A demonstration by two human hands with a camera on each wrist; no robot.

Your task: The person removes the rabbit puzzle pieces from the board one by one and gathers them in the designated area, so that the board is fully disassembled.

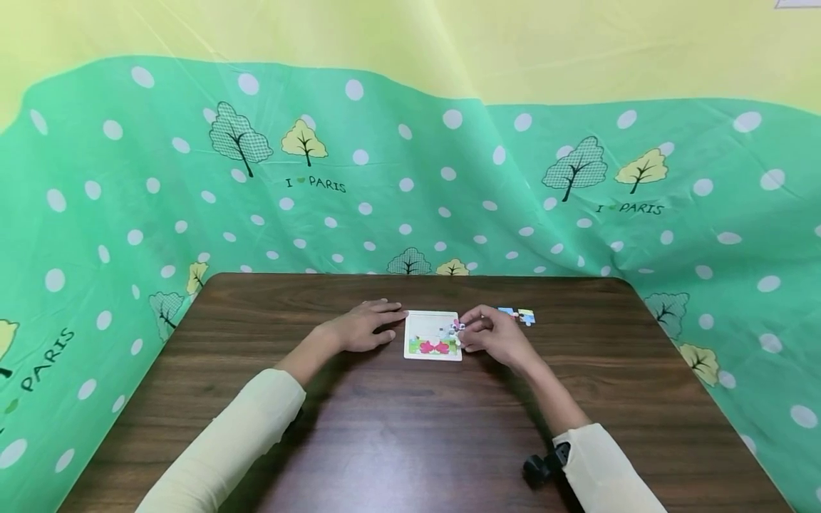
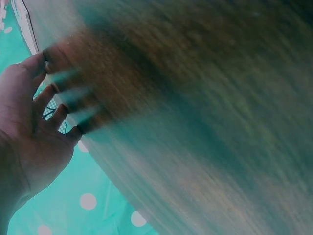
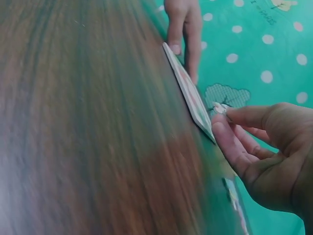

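A white-framed jigsaw board [image 1: 420,325] lies flat on the table, its lower part filled with pink and green pieces and much of its upper part pale. My right hand [image 1: 495,336] pinches a small puzzle piece [image 3: 220,108] between thumb and index finger, over the board's right side. In the head view that piece shows white with purple and pink bits. On the other side my left hand [image 1: 367,326] rests on the table with its fingers spread, the index fingertip at the board's upper left corner. The left wrist view shows the left hand [image 2: 41,110] against the table, with only the board's edge [image 2: 27,27] visible.
Loose puzzle pieces [image 1: 526,316], blue and yellow, lie just beyond my right hand. The dark wooden table [image 1: 398,427] reaches back to a green dotted cloth [image 1: 385,171]. A black strap mount [image 1: 544,467] sits at the right wrist.
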